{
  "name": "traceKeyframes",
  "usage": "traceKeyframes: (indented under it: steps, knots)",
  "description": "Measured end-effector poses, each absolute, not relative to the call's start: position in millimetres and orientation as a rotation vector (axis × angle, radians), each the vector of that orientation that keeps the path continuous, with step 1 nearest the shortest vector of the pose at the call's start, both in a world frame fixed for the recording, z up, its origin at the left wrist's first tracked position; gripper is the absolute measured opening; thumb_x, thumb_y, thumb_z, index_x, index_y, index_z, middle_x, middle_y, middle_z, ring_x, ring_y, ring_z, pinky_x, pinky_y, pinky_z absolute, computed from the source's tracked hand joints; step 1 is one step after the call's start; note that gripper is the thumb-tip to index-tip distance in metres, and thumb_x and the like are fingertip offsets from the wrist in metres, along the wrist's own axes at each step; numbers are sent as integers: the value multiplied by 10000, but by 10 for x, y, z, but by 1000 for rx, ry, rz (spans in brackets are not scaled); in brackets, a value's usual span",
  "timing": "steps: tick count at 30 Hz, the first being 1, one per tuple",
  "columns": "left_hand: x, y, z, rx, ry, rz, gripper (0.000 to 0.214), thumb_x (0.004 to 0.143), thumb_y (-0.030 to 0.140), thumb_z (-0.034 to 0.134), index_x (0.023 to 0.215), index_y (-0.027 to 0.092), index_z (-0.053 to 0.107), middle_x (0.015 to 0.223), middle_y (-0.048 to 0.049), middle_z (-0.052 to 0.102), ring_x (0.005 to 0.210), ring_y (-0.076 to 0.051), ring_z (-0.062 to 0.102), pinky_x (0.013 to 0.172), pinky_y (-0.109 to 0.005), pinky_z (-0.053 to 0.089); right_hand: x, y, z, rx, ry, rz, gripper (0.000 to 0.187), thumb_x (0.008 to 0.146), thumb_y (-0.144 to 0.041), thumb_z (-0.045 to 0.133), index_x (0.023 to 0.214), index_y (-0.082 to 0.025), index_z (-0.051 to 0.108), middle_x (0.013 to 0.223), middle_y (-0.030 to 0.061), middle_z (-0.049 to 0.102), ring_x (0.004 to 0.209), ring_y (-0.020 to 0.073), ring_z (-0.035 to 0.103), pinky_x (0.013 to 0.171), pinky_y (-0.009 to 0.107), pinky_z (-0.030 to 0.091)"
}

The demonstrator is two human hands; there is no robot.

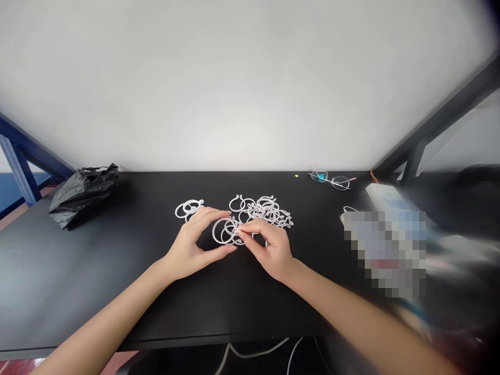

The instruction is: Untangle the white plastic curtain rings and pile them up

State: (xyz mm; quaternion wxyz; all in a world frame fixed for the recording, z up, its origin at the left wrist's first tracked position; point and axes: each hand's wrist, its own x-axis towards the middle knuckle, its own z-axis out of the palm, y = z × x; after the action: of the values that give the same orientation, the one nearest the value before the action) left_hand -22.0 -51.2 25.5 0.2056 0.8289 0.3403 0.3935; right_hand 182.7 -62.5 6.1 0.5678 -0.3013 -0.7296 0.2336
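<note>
My right hand (269, 244) pinches a white plastic ring (214, 232) at its right side, between thumb and fingertips. Around the ring's left side, my left hand (199, 237) is open, thumb and fingers spread apart; whether a fingertip touches the ring I cannot tell. Just beyond my hands lies a heap of white rings (269, 211) with small knobs at their ends, tangled over one another. Some rings behind the held one overlap it in view. A smaller group of white rings (189, 207) lies past my left hand, which partly hides it.
On the black table (164, 307), a crumpled black plastic bag (86, 192) sits at the far left. Eyeglasses (330, 179) lie near the wall at the back right. A white box (385, 198) and blurred items stand at the right. Cables (258, 355) hang below the front edge.
</note>
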Motion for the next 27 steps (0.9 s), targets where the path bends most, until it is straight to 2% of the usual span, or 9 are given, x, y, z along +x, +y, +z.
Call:
traceKeyframes:
  steps: [8,16,27]
  knots:
    - [-259,-480,236,2165,920,1073,296,821,263,751,1080,203,622,1019,-78,666,946,-223,604,845,-384,498,1828,-627,102,-755,-1712,556,103,903,-155,616,936,-209,697,774,22,708,688,140,655,666,282,552]
    - [-283,-462,224,2122,911,1079,268,842,253,731,1087,200,637,998,-77,660,937,-215,608,847,-379,505,1856,-603,87,-697,-1723,553,201,927,-162,584,1042,-237,732,782,25,730,666,143,657,641,292,560]
    - [-283,-468,220,2130,916,1050,246,869,252,704,1100,194,639,904,-50,640,857,-188,587,804,-352,492,1868,-613,82,-731,-1720,578,187,933,-165,581,1018,-229,735,738,17,715,644,135,644,617,280,539]
